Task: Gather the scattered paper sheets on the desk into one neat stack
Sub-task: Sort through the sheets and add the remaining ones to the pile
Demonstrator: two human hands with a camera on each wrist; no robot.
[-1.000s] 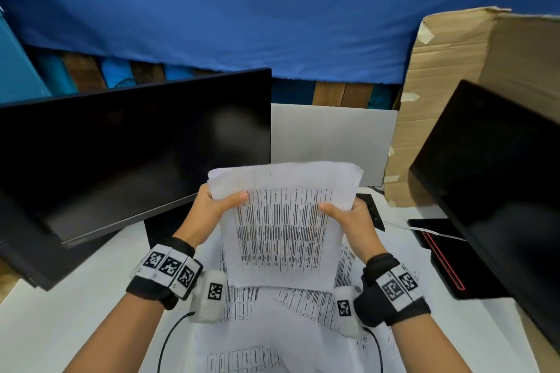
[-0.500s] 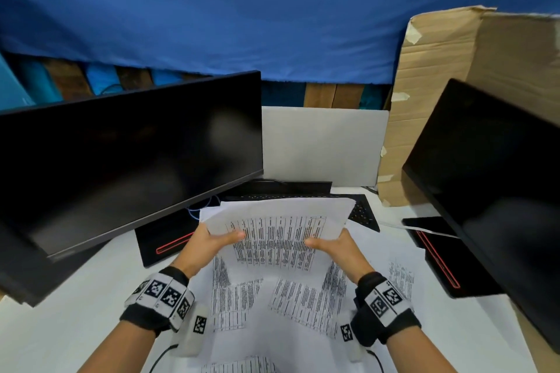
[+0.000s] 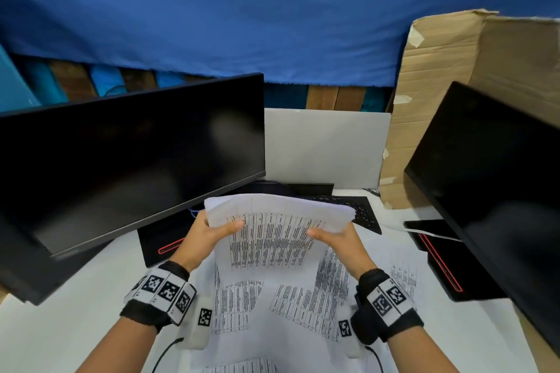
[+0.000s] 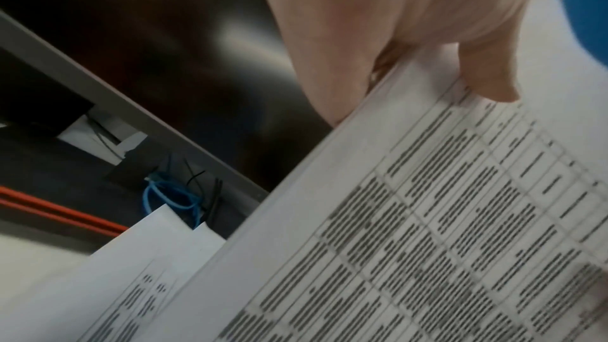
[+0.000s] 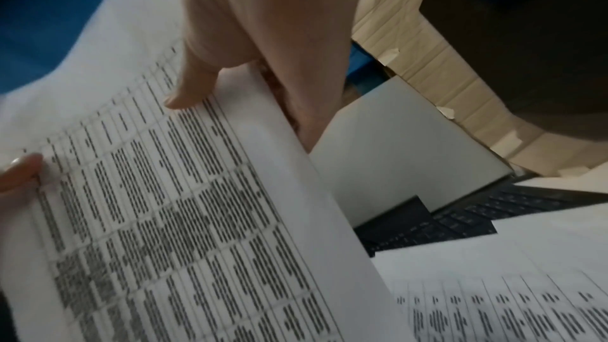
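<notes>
Held up over the bench (image 3: pixel 75 297): a bundle of printed sheets (image 3: pixel 272 239), tilted toward the head camera, top edge curling back near the keyboard (image 3: pixel 363 215).

Left hand (image 3: pixel 209 239) at the bundle's left edge, thumb laid across the printed face, fingers (image 4: pixel 329 82) curled behind the paper, pinching it. Right hand (image 3: pixel 336 241) at the right edge in the same way: thumb on the front, fingers (image 5: pixel 306 92) folded behind, gripping.

Lying flat beneath and toward the near edge: more loose sheets (image 3: pixel 291 306), overlapping at odd angles, some reaching right toward a black stand base (image 3: pixel 439 263) with a red line.

Left of the bundle, a dark monitor (image 3: pixel 130 160); right, a second monitor (image 3: pixel 497 166). Behind, a white board (image 3: pixel 327 145), a cardboard box (image 3: pixel 439 76) and blue cloth (image 3: pixel 242 9). Blue cable (image 4: pixel 171 196) under the left monitor, seen from the left wrist.
</notes>
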